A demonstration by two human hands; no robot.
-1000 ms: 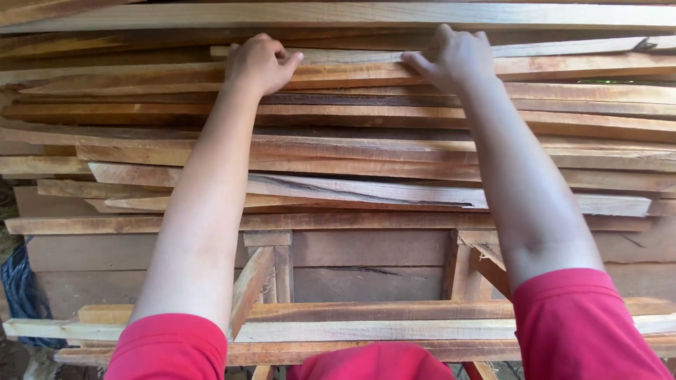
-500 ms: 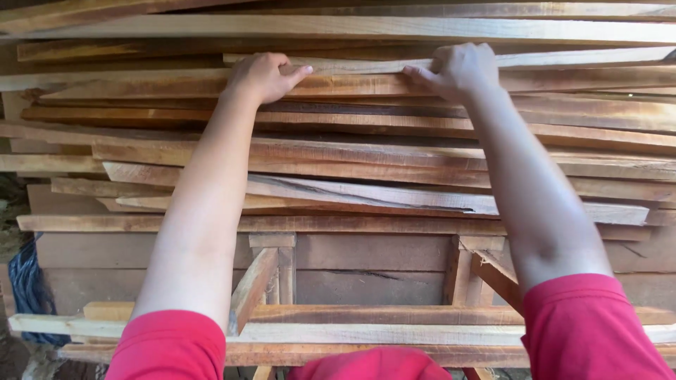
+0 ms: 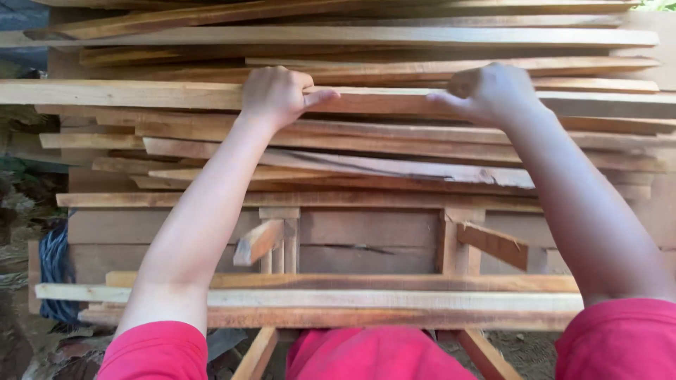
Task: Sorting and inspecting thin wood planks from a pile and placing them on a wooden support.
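Wooden plank [image 3: 141, 93] (one, seemingly, among many) gripped by two closed hands, left [image 3: 276, 95], right [image 3: 493, 93].

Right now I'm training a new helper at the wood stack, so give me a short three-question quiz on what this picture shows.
1. True or false: both hands rest on the same long plank in the stack.
2. What colour are the sleeves on the person's arms?
3. Which way does the left hand's thumb point? A) toward the right hand B) away from it C) straight down

Key: 1. true; 2. pinkish red; 3. A
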